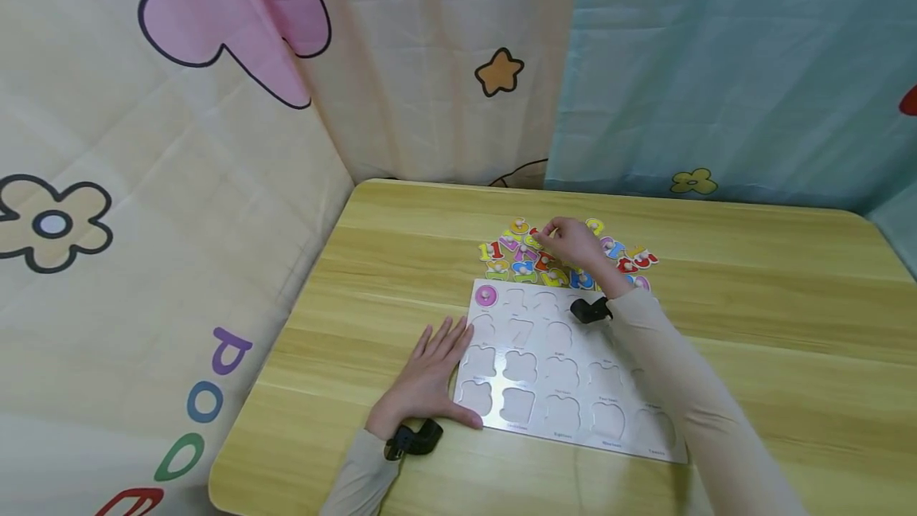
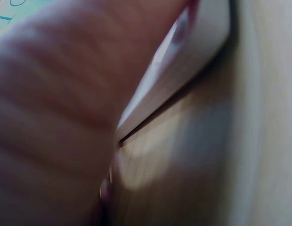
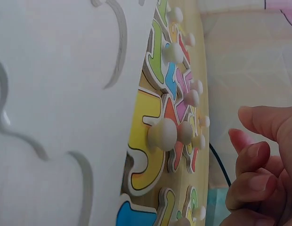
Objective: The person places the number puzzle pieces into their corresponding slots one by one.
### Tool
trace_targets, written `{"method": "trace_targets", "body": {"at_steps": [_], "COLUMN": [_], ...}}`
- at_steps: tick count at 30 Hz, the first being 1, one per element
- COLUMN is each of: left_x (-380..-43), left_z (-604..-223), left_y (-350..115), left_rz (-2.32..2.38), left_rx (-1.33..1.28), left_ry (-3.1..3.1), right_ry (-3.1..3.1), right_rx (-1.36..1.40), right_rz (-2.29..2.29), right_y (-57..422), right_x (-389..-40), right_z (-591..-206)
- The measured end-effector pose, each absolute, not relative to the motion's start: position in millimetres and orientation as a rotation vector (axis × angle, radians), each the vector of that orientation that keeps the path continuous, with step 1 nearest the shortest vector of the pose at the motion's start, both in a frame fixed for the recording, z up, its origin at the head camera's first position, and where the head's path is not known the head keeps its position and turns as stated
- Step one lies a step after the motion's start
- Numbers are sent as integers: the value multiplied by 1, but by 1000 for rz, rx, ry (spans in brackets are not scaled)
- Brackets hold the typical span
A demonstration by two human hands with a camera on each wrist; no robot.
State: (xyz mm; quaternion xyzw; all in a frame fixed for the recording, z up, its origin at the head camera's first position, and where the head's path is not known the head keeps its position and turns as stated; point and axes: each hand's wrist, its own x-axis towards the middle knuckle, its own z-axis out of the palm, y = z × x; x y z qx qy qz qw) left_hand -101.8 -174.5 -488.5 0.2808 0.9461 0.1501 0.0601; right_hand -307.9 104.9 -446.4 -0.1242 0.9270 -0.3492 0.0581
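Observation:
A white puzzle board (image 1: 540, 341) with number-shaped recesses lies on the table. A round pink zero piece (image 1: 486, 296) sits in its top-left recess. My left hand (image 1: 430, 373) rests at the board's left side with fingers spread, its thumb at the near-left corner. In the left wrist view the board's edge (image 2: 183, 66) shows beside blurred skin. Over the knobbed number pieces behind the board is my right hand (image 1: 573, 244), its fingers loosely bent and holding nothing. A yellow five (image 3: 153, 162) with a pale knob lies right at the board's far edge in the right wrist view.
Colourful number pieces, such as a red and yellow eleven (image 1: 491, 251), are heaped along the far side of the board. The wooden table (image 1: 344, 301) has rounded corners. Printed curtains (image 1: 430, 62) hang behind and to its left.

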Motion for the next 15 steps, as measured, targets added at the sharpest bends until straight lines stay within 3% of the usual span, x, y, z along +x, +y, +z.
{"method": "trace_targets", "body": {"at_steps": [15], "left_x": [-102], "left_z": [-488], "left_y": [-174], "left_rz": [453], "left_rx": [834], "left_ry": [2852], "right_ry": [2730], "right_rx": [-452], "right_rz": [-938], "right_y": [116], "right_x": [-306], "right_z": [-448]}}
